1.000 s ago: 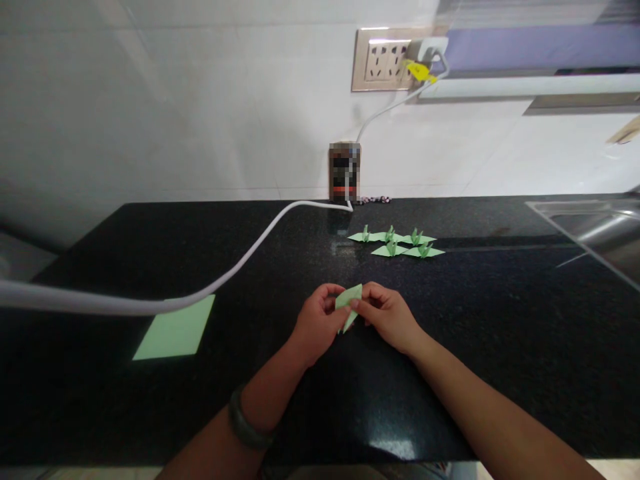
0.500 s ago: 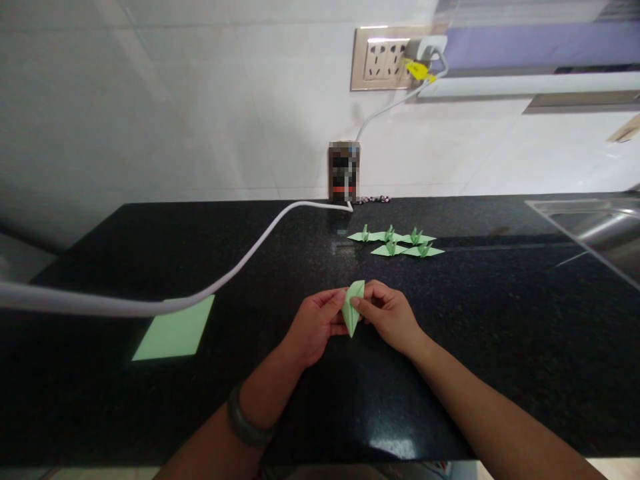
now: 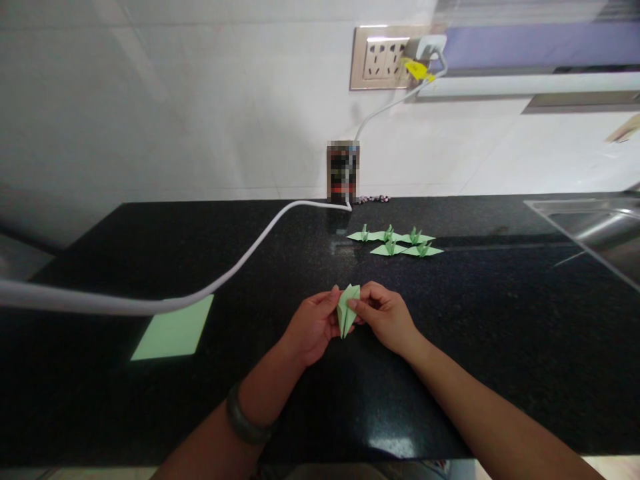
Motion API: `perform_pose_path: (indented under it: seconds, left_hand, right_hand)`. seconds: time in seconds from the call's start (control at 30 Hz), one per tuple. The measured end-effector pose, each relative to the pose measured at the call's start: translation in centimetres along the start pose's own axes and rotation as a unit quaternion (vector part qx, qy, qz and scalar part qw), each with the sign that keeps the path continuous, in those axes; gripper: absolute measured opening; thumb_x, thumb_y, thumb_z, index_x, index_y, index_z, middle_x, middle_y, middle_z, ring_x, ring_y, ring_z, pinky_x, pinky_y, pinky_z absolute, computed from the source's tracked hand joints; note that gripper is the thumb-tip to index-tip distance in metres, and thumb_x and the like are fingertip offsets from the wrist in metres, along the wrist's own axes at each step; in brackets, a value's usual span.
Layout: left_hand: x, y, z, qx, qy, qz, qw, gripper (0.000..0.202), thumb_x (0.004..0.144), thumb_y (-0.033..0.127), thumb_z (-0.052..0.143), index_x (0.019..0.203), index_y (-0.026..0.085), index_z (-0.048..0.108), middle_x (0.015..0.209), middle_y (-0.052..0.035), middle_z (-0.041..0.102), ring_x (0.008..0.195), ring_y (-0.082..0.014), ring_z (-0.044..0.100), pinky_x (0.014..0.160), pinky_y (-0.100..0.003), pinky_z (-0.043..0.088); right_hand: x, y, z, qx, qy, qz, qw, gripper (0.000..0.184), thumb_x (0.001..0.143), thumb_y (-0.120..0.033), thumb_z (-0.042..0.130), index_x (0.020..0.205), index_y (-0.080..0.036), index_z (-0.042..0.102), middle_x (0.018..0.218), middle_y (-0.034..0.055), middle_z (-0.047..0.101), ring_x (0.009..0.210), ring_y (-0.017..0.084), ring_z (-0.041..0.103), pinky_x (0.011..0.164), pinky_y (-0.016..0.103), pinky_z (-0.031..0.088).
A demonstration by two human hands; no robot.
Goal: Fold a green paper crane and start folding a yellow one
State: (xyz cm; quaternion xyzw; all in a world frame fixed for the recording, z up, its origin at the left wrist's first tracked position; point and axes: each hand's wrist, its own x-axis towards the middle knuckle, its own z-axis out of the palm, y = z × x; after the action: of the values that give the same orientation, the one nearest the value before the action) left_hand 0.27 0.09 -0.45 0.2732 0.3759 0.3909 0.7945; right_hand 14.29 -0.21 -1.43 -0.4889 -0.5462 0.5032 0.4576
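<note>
A partly folded piece of green origami paper (image 3: 349,312) is held up between my hands over the black counter. It is diamond-shaped, with a split running up from its lower tip. My left hand (image 3: 313,327) grips its left side, the fingers passing behind it. My right hand (image 3: 387,313) pinches the right side, thumb on the front face. Several folded green paper cranes (image 3: 391,249) stand in two rows beyond my hands. To the left lies flat green paper (image 3: 173,330), partly covered by a white cable.
The white cable (image 3: 240,263) crosses the black counter (image 3: 240,400) from the left to a pixelated upright object (image 3: 343,170) at the wall. A steel sink (image 3: 595,227) is at the right. Above, a charger (image 3: 427,47) sits in a wall socket (image 3: 380,59).
The folded paper has shifted slightly left and turned between my fingers, so its split lower tip now shows. My left thumb has lifted off its front toward the edge.
</note>
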Motion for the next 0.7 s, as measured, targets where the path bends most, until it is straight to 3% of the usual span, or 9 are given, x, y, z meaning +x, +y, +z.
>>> perform_pose_path:
  seconds: [0.23, 0.47, 0.6, 0.7]
  left_hand:
    - [-0.08, -0.68, 0.05, 0.079, 0.041, 0.067, 0.994, 0.032, 0.071, 0.035, 0.059, 0.091, 0.01, 0.063, 0.063, -0.0043, 0.062, 0.054, -0.0124, 0.056, 0.051, -0.024, 0.044]
    - [0.04, -0.5, -0.23, 0.125, 0.068, 0.082, 0.986, 0.034, 0.067, 0.035, 0.062, 0.091, 0.012, 0.065, 0.064, -0.004, 0.064, 0.055, -0.0132, 0.057, 0.055, -0.027, 0.045]
    - [0.08, -0.48, -0.23, 0.158, 0.113, 0.098, 0.976, 0.031, 0.065, 0.036, 0.063, 0.085, 0.012, 0.066, 0.061, -0.0033, 0.064, 0.054, -0.013, 0.056, 0.053, -0.025, 0.044]
    - [0.02, -0.48, -0.21, 0.192, 0.117, 0.1, 0.969, 0.028, 0.064, 0.035, 0.063, 0.078, 0.011, 0.067, 0.061, -0.0033, 0.064, 0.053, -0.0126, 0.055, 0.052, -0.024, 0.043]
  right_hand:
    - [-0.06, -0.08, 0.07, 0.026, -0.001, 0.015, 1.0, 0.018, 0.069, -0.033, 0.061, 0.066, -0.016, 0.054, 0.059, -0.0029, 0.05, 0.048, 0.008, 0.051, 0.046, 0.021, 0.044]
    - [-0.1, 0.02, 0.09, 0.005, -0.018, 0.013, 1.0, 0.018, 0.072, -0.032, 0.058, 0.069, -0.015, 0.056, 0.066, -0.0001, 0.053, 0.051, 0.008, 0.051, 0.048, 0.022, 0.044]
    - [-0.09, -0.16, 0.17, 0.049, -0.03, 0.02, 0.998, 0.016, 0.074, -0.03, 0.056, 0.077, -0.015, 0.056, 0.06, -0.0012, 0.054, 0.05, 0.008, 0.05, 0.049, 0.022, 0.043]
    - [-0.11, -0.28, 0.2, 0.069, -0.017, 0.02, 0.997, 0.015, 0.073, -0.029, 0.057, 0.078, -0.015, 0.055, 0.058, -0.0026, 0.053, 0.047, 0.007, 0.048, 0.047, 0.021, 0.04]
